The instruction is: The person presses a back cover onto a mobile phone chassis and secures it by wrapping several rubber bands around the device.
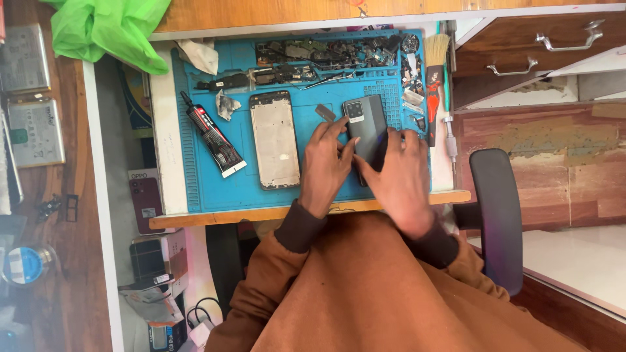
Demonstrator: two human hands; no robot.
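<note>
A dark phone lies back-up on the blue mat, right of the frame's centre, its camera block toward the top. Both hands rest on it: the left hand has fingers spread against its left edge with a fingertip pressing the back near the camera block, and the right hand lies over its lower right part, fingers curled about that edge. Neither hand is closed in a full grip; the phone is pinned flat between them. By judgement it is light, stiff and slick-backed, with fragile glass, and best held by its long edges. Just left lies a bare phone frame, then a black glue tube lying at a slant. A row of small parts runs along the mat's upper edge. A brush and a screwdriver lie at the right. The mat sits on a wooden bench; a green bag occupies the upper left.
</note>
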